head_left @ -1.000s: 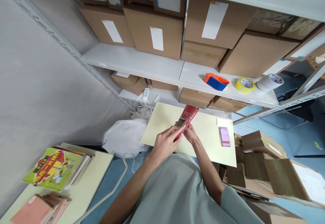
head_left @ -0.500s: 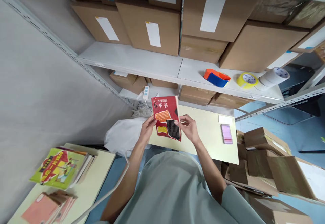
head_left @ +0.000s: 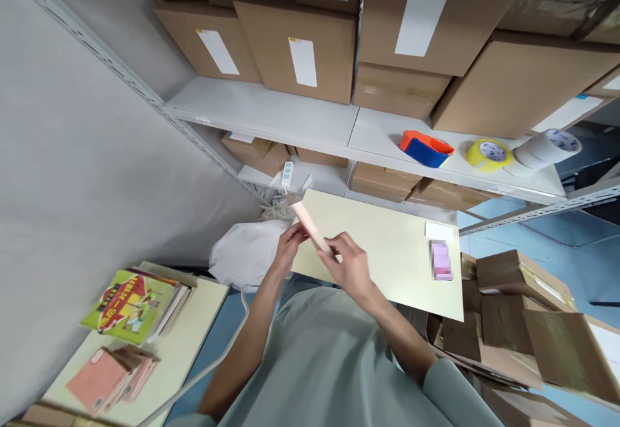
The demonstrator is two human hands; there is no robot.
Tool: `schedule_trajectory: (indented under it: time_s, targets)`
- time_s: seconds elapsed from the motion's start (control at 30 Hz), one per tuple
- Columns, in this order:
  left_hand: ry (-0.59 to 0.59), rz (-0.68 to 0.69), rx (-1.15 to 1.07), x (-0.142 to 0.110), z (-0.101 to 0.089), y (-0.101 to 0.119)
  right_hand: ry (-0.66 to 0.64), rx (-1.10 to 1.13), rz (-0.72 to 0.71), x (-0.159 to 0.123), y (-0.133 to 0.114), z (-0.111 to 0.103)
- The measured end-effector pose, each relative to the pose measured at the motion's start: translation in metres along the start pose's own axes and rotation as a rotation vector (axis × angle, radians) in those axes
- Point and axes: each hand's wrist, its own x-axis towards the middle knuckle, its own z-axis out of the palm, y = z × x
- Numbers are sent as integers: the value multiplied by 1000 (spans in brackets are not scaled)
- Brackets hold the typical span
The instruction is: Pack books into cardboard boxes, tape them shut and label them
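Note:
Both hands hold a thin book [head_left: 310, 225] above the near left corner of a pale yellow table [head_left: 387, 246]. The book is turned edge-on, so only its pale page edge shows and its cover is hidden. My left hand [head_left: 289, 245] pinches the left side of the book with closed fingers. My right hand [head_left: 349, 267] is wrapped round the book's lower right end.
A pink blurred item [head_left: 440, 260] and a white note [head_left: 438, 230] lie on the table's right side. On the shelf [head_left: 300, 114] sit a tape dispenser [head_left: 426, 147], yellow tape [head_left: 487, 154] and white rolls [head_left: 545, 148]. Books [head_left: 130, 298] lie left; open cartons [head_left: 523, 311] right.
The red book faced me half a second ago; both hands have since turned it edge-on and lowered it slightly. My right hand slid down toward me.

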Motion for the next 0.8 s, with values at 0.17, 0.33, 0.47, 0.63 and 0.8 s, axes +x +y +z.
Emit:
schedule_trajectory:
  time_s: [0.17, 0.33, 0.47, 0.63, 0.8]
  targets:
    - [-4, -57, 189, 3, -18, -35, 17, 110, 437, -4, 91, 7]
    - [-64, -171, 483, -2, -17, -81, -165, 66, 683, -42, 160, 39]
    - [-64, -232, 545, -8, -13, -102, -252, 91, 767, -64, 181, 58]
    - [-49, -248, 615, 15, -14, -105, -267, 108, 784, -48, 198, 79]
    - [-20, -198, 673, 74, -13, -89, -266, 148, 728, -8, 215, 100]
